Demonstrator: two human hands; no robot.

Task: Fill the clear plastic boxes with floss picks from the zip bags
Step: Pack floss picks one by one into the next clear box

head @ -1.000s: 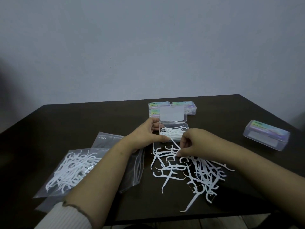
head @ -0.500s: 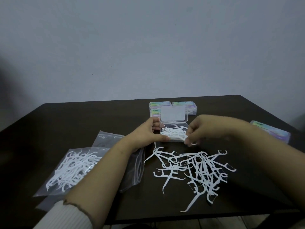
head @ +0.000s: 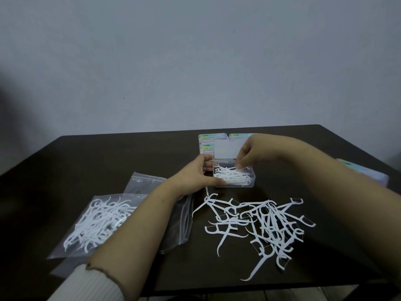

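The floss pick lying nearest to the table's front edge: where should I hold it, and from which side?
Pinch the floss pick at its straight middle shaft, from above. It lies flat, its curved tip points toward you, and its forked head sits tangled in the loose pile, so draw it toward you.

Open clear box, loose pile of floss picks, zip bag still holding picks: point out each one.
Open clear box (head: 249, 185): head view, front wall near its right corner.
Loose pile of floss picks (head: 269, 224): head view, middle of the heap.
Zip bag (head: 65, 246): head view, clear plastic at its near-left part.
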